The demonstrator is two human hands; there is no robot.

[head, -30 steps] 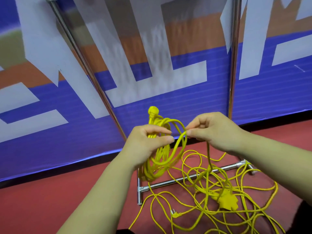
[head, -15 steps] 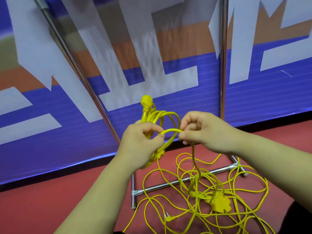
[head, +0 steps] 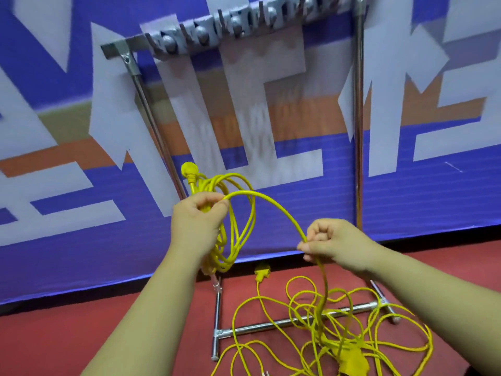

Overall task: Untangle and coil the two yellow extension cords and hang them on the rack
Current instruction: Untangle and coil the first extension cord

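My left hand [head: 199, 226] grips a coil of yellow cord [head: 238, 234] with several loops hanging below it and the plug [head: 189, 170] sticking up above. From that hand the cord arcs right and down to my right hand [head: 329, 244], which pinches it. Below, the same cord drops into a tangled yellow pile [head: 341, 329] on the red floor, with a yellow socket block [head: 352, 363] in it and another yellow connector [head: 262, 273] near the wall. The metal rack [head: 358, 126] stands behind, its hook bar [head: 244, 25] across the top.
The rack's base bars [head: 271, 324] lie on the red floor [head: 81, 335] under the tangled cord. A blue, white and orange banner wall [head: 433, 202] stands right behind the rack.
My right hand has moved down and to the right, away from the left, drawing out a length of cord. The view has tilted up, showing the rack's top bar.
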